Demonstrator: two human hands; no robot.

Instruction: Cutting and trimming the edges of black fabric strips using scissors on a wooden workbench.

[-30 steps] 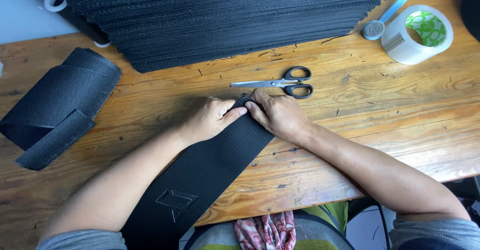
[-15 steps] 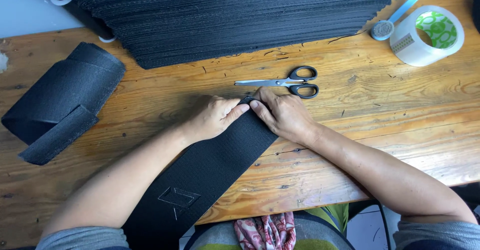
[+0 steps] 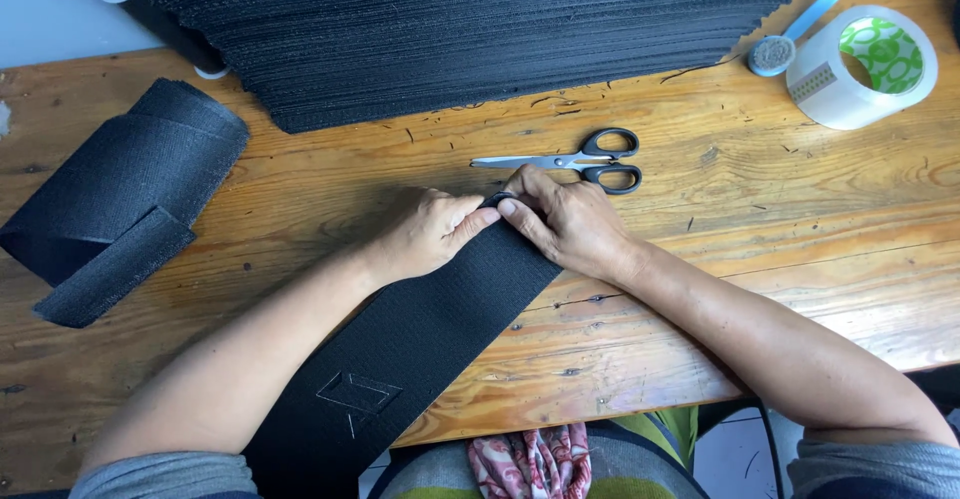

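While both of our hands press down on the far end of a wide black webbing strap (image 3: pixel 420 349), we seem to be folding or tucking that end over, and we judge this folding step to be under way rather than finished. That strap runs diagonally from the near table edge, where a stitched box-and-cross pattern shows on it, up toward the middle of the wooden table (image 3: pixel 800 259). Our left hand (image 3: pixel 430 231) lies curled on the strap's end, fingers drawn close together with the thumb tip pinching the fold. Our right hand (image 3: pixel 565 221) meets it from the other side, fingers narrow and pressed flat on the same fold; a small dark loop, perhaps a ring or buckle, peeks between the fingertips, though we cannot tell which. Just beyond the strap's end lie black-handled scissors (image 3: pixel 580 157). Farther beyond it sits a tall stack of black webbing pieces (image 3: pixel 480 29). Left of the strap rests a loose black roll (image 3: pixel 120 199); far to its right stands a roll of clear tape (image 3: pixel 865 67). Holding the fold flat will call for steady, even pressure from both thumbs.
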